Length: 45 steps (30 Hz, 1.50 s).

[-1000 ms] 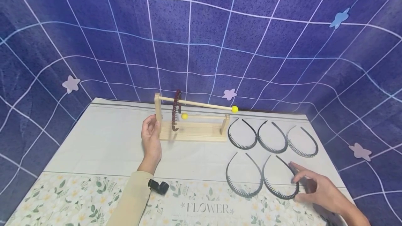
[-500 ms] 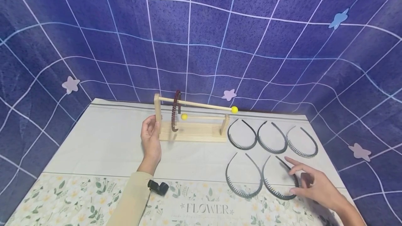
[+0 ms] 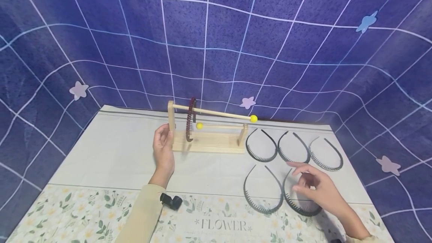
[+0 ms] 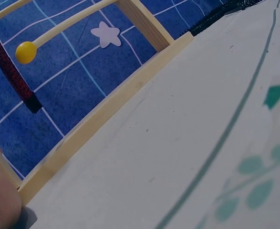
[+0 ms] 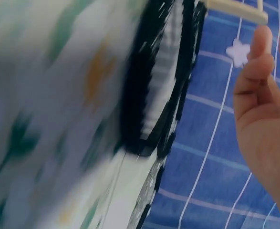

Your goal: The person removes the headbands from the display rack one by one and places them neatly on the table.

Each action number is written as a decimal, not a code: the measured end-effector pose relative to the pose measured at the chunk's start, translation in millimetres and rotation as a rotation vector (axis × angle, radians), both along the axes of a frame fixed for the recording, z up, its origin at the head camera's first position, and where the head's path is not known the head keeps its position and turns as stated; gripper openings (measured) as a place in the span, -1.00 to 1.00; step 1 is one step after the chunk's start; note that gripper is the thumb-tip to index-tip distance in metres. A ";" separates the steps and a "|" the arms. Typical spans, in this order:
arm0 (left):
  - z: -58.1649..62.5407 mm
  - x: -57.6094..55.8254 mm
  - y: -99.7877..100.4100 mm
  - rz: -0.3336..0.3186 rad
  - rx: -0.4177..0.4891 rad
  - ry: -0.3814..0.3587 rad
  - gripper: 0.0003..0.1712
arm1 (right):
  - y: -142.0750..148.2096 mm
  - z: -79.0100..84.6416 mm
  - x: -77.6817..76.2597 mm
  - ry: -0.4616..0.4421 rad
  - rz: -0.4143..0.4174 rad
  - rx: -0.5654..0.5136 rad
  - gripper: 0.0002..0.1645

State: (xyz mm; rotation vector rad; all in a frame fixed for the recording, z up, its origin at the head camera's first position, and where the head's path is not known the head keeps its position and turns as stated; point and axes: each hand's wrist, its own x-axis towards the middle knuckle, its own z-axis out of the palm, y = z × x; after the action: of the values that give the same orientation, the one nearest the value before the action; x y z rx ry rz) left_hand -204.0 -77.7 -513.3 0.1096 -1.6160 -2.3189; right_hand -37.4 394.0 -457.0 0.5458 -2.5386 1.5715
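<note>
My left hand (image 3: 164, 149) grips the left post of a wooden headband stand (image 3: 209, 144), thumb in front and fingers behind. A dark red toothed headband (image 3: 189, 125) hangs on the stand's upper rod, which ends in a yellow ball (image 3: 254, 118). My right hand (image 3: 322, 190) hovers over the front right black headband (image 3: 303, 212), fingers loosely bent and thumb apart, with nothing between them. Part of that headband is hidden behind the hand. In the right wrist view, black headbands (image 5: 142, 81) lie to the left of the hand, apart from its fingers.
Beside it lies another black headband (image 3: 263, 210). Behind are a row of three more: one black headband (image 3: 261, 159), a second black headband (image 3: 308, 153) and a greyish headband (image 3: 329, 168). A lower rod with a yellow ball (image 3: 200, 126) points left. Blue grid fabric (image 3: 222, 66) rises behind.
My right hand has moved left from the right side of the front right headband to above it. The left hand keeps its grip on the stand.
</note>
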 end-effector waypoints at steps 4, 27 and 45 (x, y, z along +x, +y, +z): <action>-0.2 0.0 0.1 -0.004 -0.010 0.001 -0.69 | -16.6 5.3 -7.3 0.060 -0.015 -0.051 -0.53; 1.7 -1.4 0.0 -0.012 -0.013 -0.006 -0.68 | -145.5 27.7 -53.8 -0.052 -0.126 -0.375 -0.76; -0.5 -1.3 -0.9 -0.016 -0.022 -0.023 -0.68 | -224.5 51.2 -80.0 -0.115 -0.081 -0.493 -0.67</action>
State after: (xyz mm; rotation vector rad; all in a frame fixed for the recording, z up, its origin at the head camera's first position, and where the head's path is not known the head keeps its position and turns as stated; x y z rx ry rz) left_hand -205.3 -78.6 -513.7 0.1201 -1.6588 -2.3192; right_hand -117.4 169.5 -405.8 0.2953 -2.0847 2.1431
